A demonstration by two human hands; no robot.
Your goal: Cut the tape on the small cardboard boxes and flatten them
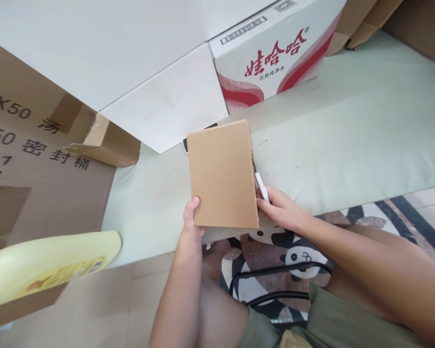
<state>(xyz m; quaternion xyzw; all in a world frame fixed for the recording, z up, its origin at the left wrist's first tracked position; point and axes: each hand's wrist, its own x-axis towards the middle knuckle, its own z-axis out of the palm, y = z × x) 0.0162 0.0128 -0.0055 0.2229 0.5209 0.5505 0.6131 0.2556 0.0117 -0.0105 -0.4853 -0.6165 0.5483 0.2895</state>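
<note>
Two hands work: the left hand (193, 215) pinches the near-left corner of the brown cardboard (223, 176) over the pale cloth (311, 145), the right hand (284, 209) grips a white tool (261, 186) at the cardboard's right edge, where short, light strokes should steer best.

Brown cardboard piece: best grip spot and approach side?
Probably the left edge of the brown cardboard piece, from the left, thumb on the broad flat face: that edge runs straight. The left hand holds it so near the lower-left corner. I'd avoid the right edge: it looks ragged, and the right hand holds the white tool there.
</note>
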